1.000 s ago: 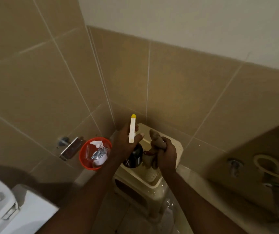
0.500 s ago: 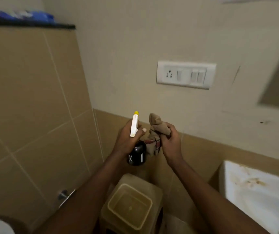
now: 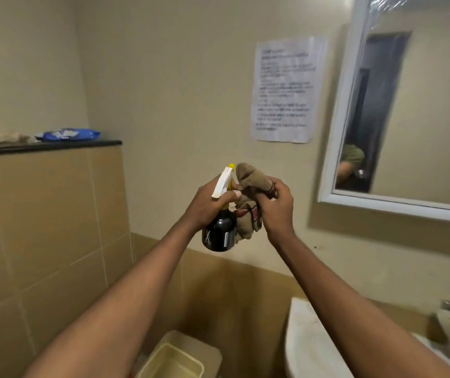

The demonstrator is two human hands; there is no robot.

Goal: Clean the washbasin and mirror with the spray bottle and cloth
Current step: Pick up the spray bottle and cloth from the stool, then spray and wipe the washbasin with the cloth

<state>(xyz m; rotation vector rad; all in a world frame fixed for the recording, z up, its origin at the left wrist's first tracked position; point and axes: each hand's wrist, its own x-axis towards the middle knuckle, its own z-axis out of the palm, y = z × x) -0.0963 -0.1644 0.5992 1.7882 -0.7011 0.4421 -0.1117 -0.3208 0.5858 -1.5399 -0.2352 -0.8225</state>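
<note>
The spray bottle [image 3: 219, 225] sits mid-frame, black body with a white-and-yellow head, and the left hand [image 3: 207, 204] is wrapped round its neck. Right beside it, touching, is the bunched tan cloth [image 3: 248, 203], squeezed in the right hand [image 3: 275, 205]. So both hands are clamped on their tools, raised in front of the wall. The mirror [image 3: 409, 110] is at the upper right of the frame, the washbasin [image 3: 308, 342] at the lower right. Looks like nothing's sprayed yet, just getting set up. Next move probably means turning right and aiming the nozzle at the glass or basin.

spray bottle [image 3: 219, 230] left of cloth [image 3: 247, 203] — mirror [image 3: 414, 110] right, washbasin [image 3: 304, 339] below
</note>
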